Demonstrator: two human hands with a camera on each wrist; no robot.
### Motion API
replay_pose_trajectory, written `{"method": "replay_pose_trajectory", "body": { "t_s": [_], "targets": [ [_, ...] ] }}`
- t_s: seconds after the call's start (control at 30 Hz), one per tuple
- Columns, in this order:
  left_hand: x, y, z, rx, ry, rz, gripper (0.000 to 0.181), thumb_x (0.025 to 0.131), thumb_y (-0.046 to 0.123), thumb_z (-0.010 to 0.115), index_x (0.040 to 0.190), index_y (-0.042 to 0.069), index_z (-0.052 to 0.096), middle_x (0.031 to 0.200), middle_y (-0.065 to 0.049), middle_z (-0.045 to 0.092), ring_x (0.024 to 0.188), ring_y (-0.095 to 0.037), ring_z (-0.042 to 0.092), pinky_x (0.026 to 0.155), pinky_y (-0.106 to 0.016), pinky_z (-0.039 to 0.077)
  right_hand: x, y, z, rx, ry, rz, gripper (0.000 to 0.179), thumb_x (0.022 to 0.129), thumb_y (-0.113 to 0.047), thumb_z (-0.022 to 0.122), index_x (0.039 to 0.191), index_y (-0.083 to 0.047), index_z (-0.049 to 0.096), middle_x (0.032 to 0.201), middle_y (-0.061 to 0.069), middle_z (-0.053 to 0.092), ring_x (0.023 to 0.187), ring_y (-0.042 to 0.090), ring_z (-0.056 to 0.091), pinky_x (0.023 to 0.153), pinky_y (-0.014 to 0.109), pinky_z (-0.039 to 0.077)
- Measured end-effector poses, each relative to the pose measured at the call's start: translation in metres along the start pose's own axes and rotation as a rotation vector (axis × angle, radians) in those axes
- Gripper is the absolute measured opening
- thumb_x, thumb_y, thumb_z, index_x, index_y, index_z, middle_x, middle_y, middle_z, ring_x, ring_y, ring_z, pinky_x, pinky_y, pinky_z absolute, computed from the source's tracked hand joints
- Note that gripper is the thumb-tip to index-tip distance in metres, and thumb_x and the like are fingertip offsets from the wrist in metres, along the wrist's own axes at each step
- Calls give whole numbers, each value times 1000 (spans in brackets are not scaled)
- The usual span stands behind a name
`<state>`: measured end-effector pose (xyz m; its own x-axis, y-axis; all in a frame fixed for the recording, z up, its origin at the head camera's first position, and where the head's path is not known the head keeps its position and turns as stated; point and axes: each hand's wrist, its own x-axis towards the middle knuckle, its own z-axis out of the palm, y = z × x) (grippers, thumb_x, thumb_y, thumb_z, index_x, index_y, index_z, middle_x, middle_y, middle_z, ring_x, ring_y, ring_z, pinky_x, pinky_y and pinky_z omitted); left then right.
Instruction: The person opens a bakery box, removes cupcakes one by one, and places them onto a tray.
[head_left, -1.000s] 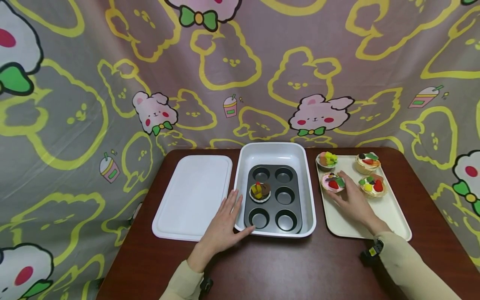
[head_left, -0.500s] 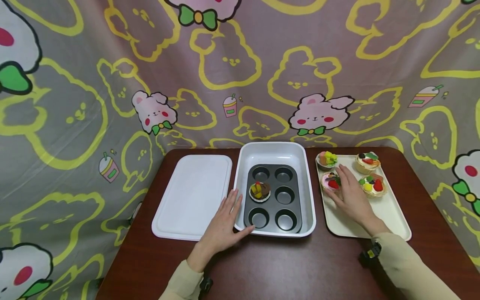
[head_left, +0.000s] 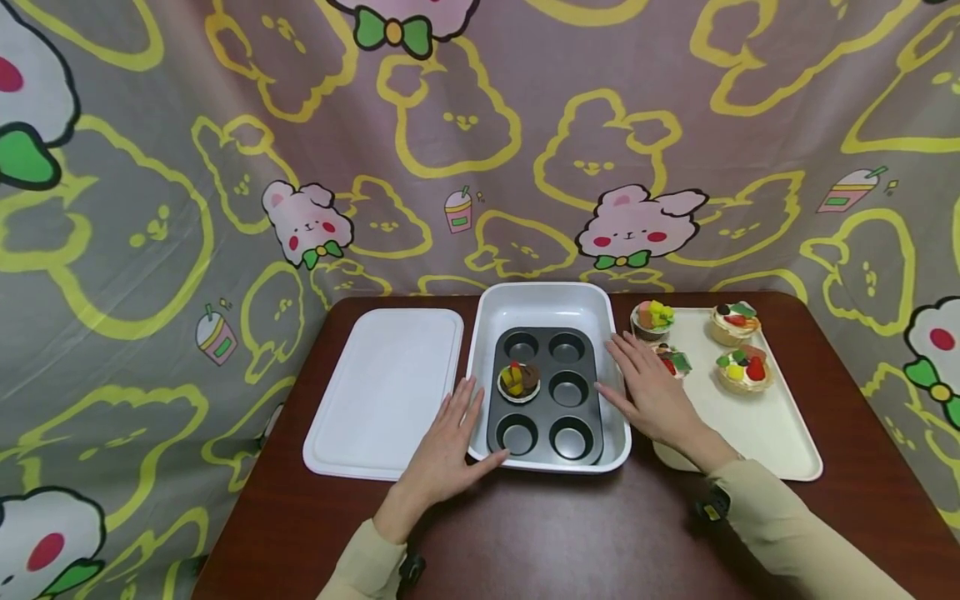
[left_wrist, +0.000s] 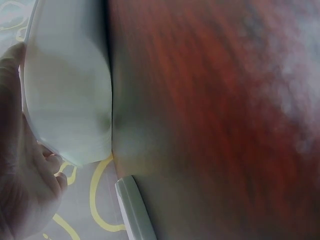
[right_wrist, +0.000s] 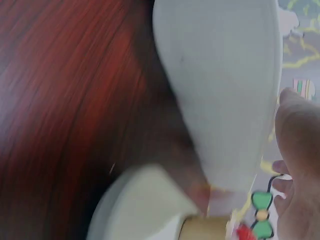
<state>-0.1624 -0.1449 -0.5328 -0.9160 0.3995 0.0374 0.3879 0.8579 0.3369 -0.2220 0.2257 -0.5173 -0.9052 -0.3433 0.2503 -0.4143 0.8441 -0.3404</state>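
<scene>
A white bin (head_left: 555,308) holds a dark muffin pan (head_left: 544,373) with several round cups. In its middle left cup sits a cupcake (head_left: 519,383) with brown and yellow topping. My left hand (head_left: 442,462) rests at the bin's left rim, fingers straight, thumb by the near edge. Over the right rim lies my right hand (head_left: 658,404), fingers extended and holding nothing. Just right of that hand, a tart (head_left: 678,362) with red and green topping is partly hidden behind it on the cream tray (head_left: 765,446).
The tray also carries a yellow-topped cupcake (head_left: 654,317), a fruit tart (head_left: 735,322) at the back and another fruit tart (head_left: 744,372) nearer. A flat white lid (head_left: 382,392) lies left of the bin. Patterned cloth (head_left: 465,125) hangs behind the brown table (head_left: 525,542).
My right hand has left the tart on the tray and moved left to the bin's right rim. My left hand and the cupcake in the pan have stayed put.
</scene>
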Motion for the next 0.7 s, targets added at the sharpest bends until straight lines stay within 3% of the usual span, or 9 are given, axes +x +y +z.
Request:
{"method": "replay_pose_trajectory", "body": {
  "t_s": [0.2,0.43,0.7],
  "targets": [
    [-1,0,1,-1,-5,-3,109,99,78,58,177,12,20,188,-7,5,175,-25,10,142,-50,18,10,-27,9,21,-72,-38,79,104,-41,74,165,0,44,174,26,41,164,49,35,134,68,29],
    [0,-1,2,5,-8,-14,109,99,78,57,177,12,20,188,-7,5,175,-25,10,142,-50,18,27,-52,20,15,-100,-125,79,105,-45,73,164,0,47,170,24,48,163,46,39,133,65,33],
    [2,0,0,11,-10,-9,109,99,78,57,177,12,20,188,-8,5,175,-25,9,142,-51,18,44,-70,32,64,-163,-122,85,105,-53,70,167,-2,42,171,25,47,162,46,42,132,65,36]
  ]
}}
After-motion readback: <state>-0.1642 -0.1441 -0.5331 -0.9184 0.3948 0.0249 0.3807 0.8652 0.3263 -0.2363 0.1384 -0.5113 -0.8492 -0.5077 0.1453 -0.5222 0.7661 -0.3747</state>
